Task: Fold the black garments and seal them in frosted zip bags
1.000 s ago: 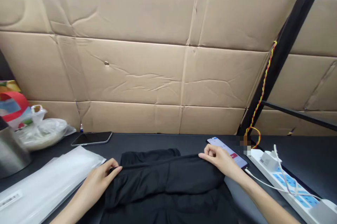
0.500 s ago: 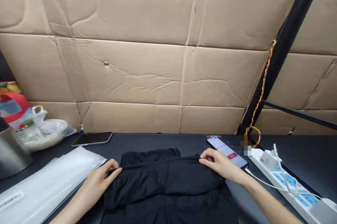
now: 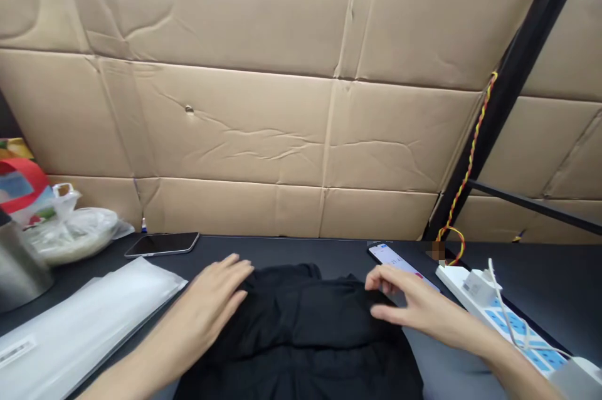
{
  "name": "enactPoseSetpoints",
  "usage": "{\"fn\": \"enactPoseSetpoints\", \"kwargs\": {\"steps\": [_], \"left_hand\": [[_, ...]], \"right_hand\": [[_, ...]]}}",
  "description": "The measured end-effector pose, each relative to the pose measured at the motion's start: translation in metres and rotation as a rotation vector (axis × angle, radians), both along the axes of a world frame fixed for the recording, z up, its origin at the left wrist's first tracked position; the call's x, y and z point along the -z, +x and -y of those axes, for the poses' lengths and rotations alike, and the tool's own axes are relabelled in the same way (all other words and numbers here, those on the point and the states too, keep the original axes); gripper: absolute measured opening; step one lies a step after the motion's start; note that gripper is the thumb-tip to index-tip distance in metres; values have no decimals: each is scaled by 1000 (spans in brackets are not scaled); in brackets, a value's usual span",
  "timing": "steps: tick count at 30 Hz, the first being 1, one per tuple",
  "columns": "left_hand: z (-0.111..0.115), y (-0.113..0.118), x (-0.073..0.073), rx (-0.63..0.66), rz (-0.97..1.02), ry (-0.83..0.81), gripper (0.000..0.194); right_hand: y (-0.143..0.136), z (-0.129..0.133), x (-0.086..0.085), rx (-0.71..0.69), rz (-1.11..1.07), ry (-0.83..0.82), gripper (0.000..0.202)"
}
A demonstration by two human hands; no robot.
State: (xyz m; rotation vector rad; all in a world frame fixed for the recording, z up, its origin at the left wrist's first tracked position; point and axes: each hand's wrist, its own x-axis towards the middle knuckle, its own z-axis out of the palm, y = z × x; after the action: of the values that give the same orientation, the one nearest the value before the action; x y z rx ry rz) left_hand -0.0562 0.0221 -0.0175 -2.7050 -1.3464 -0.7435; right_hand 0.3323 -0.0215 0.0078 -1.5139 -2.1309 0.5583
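Black cloth [image 3: 324, 318], with folds across it, lies on the dark table at the bottom centre. My left hand [image 3: 219, 300] is over its upper left part, fingers stretched out and apart, holding nothing. At the cloth's upper right edge is my right hand [image 3: 404, 303], its thumb and fingers apart with nothing gripped between them. Whether the fingertips touch the cloth is hard to tell.
White plastic packages [image 3: 89, 325] lie at left, near a metal cup [image 3: 21, 268], a tied clear bag [image 3: 78, 231] and a dark phone [image 3: 162, 244]. A lit phone [image 3: 399, 264] and a power strip [image 3: 505, 318] are at right. Cardboard [image 3: 263, 111] stands behind.
Both hands have let go of the cloth's upper edge and opened. My left hand has moved right and up over the cloth. My right hand has shifted slightly right.
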Motion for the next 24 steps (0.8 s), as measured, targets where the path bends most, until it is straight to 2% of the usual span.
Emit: {"fn": "enactPoseSetpoints", "kwargs": {"steps": [2,4,7,11,14,17,20,24], "left_hand": [[11,29,-9,204,-66,-70,45],[17,57,-15,372,-107,-129,49],[12,87,-14,488,-129,-174,47],[-1,103,6,509,-165,-211,47],[-7,108,23,460,-161,-194,48],[-11,113,33,391,-143,-156,47],[-13,115,36,368,-133,-143,47],[-15,113,35,377,-137,-126,48]], "right_hand": [[1,15,-5,-77,78,-11,32],[-1,23,1,-86,193,37,46],[-11,24,21,-34,406,180,58],[-18,13,38,51,651,308,36],[-16,1,37,97,716,444,28],[-15,-8,33,168,722,544,28],[-17,-10,38,197,711,520,30],[-15,-6,54,213,647,386,36]]}}
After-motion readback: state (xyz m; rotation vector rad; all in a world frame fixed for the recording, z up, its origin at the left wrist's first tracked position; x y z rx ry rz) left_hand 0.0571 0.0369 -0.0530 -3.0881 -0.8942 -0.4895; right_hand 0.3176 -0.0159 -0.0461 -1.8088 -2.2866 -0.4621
